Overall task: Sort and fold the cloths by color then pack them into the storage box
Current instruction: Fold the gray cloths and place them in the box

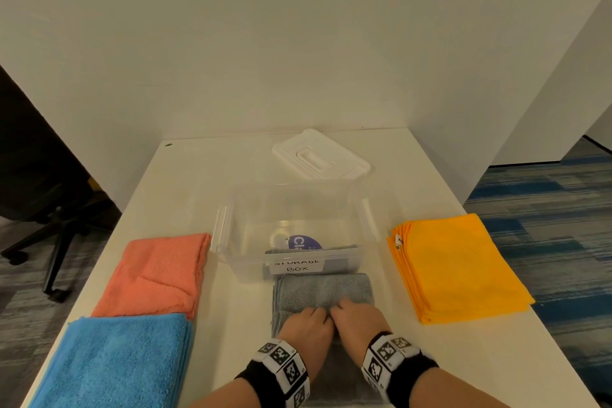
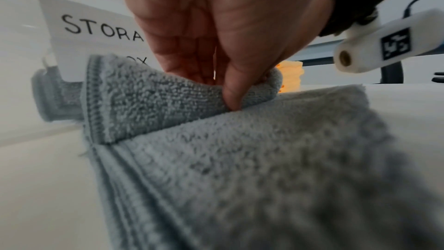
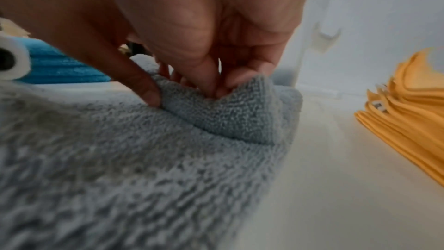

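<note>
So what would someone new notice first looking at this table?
Both hands, left hand and right hand, pinching a folded edge of the grey cloth at the table's near middle. Around them sit bright stacks: orange cloths right, coral cloths and blue cloths left.

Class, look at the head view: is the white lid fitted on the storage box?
No. The lid lies flat on the table behind the open storage box.

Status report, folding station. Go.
Left hand and right hand both pinching grey cloth, mid-fold. Storage box open, one grey cloth inside. Nothing in the way.
</note>
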`<move>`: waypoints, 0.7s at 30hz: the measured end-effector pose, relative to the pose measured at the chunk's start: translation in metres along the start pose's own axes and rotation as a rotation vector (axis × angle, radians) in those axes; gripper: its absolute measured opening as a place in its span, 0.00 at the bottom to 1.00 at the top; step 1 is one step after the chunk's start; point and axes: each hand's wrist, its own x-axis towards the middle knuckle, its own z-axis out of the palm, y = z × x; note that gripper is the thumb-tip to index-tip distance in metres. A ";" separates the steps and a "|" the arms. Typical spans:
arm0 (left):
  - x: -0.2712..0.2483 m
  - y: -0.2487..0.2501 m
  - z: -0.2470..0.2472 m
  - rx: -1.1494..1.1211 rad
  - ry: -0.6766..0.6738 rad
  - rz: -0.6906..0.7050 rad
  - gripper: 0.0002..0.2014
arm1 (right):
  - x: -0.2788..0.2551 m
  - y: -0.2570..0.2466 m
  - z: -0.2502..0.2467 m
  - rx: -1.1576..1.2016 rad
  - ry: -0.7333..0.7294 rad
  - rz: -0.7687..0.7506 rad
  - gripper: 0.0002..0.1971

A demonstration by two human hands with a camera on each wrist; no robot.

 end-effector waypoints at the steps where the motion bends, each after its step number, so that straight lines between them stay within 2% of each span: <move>1: 0.001 0.001 -0.001 -0.016 -0.001 -0.009 0.13 | -0.002 0.000 0.002 -0.003 0.003 -0.006 0.14; 3: 0.002 0.001 -0.001 -0.014 -0.048 -0.021 0.15 | -0.006 0.005 0.005 0.009 0.024 -0.027 0.15; 7: 0.005 0.001 -0.004 -0.010 -0.145 -0.058 0.14 | -0.013 0.016 0.013 -0.003 0.054 -0.120 0.13; 12: 0.012 -0.008 0.001 -0.054 -0.130 -0.110 0.17 | -0.009 0.019 0.013 0.010 0.144 -0.098 0.05; 16: 0.016 -0.018 0.004 -0.184 -0.077 -0.149 0.14 | 0.001 0.026 0.009 0.031 0.067 -0.033 0.16; 21: 0.009 -0.023 0.004 -0.294 -0.006 -0.138 0.18 | 0.007 0.026 -0.001 0.103 0.000 0.047 0.13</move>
